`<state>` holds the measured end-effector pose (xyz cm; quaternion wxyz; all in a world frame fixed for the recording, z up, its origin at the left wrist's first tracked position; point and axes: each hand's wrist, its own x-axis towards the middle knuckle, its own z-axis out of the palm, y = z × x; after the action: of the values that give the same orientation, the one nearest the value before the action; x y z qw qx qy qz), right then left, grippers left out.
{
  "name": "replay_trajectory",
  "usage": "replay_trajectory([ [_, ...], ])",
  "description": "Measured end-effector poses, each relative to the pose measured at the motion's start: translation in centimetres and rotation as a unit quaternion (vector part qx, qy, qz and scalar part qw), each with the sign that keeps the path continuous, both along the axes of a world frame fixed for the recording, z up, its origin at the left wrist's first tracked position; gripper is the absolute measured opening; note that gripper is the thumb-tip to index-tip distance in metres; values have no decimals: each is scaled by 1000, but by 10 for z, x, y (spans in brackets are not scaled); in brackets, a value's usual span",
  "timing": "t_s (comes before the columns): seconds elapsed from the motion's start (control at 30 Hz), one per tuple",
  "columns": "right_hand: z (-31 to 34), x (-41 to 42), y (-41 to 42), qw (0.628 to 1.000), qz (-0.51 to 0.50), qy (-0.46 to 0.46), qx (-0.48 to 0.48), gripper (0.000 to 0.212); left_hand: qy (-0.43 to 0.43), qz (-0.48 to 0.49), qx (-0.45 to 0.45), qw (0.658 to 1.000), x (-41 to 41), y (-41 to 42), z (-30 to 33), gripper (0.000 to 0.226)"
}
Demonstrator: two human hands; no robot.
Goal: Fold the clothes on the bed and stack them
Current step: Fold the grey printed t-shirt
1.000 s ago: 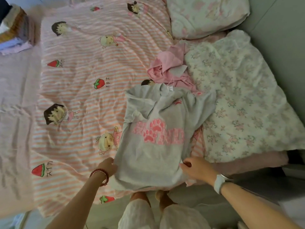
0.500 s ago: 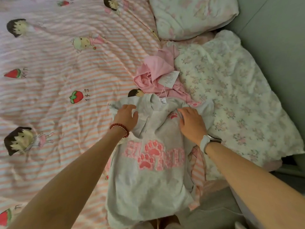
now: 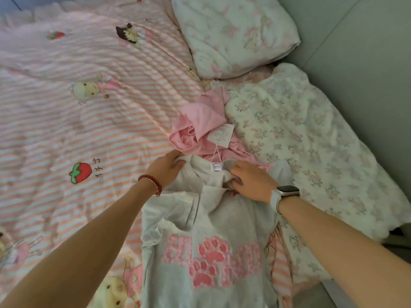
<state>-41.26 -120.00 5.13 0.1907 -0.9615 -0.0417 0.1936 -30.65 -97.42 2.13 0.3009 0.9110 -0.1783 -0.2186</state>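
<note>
Striped bedding (image 3: 89, 121) fills the frame; at lower centre lies the grey shirt (image 3: 204, 252), soft and light. Left hand (image 3: 165, 168) and right hand (image 3: 251, 181) pinch its collar corners, the best hold.

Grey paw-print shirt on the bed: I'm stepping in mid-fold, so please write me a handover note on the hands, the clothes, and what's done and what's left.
Left hand: grips the collar-end left corner of the grey cotton shirt with pink paw print.
Right hand: pinches the fabric by the collar on the right.
The shirt lies front up on the striped pink cartoon bedsheet, one sleeve already folded in.
The crumpled pink garment with a paper tag lies just beyond the collar, unfolded.
Left: finish the shirt, fold the pink one, stack both.
</note>
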Motion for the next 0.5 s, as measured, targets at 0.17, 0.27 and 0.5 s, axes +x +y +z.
replay_trajectory([
  [0.17,52,-24,14,985,-120,-101,74,13,-60,32,-67,995,-18,29,57,10],
  [0.27,91,-52,25,977,-143,-139,76,13,-105,43,-121,986,-43,47,102,6],
  [0.5,183,-174,65,962,-111,-220,120,36,-228,137,-212,940,-155,109,211,8],
])
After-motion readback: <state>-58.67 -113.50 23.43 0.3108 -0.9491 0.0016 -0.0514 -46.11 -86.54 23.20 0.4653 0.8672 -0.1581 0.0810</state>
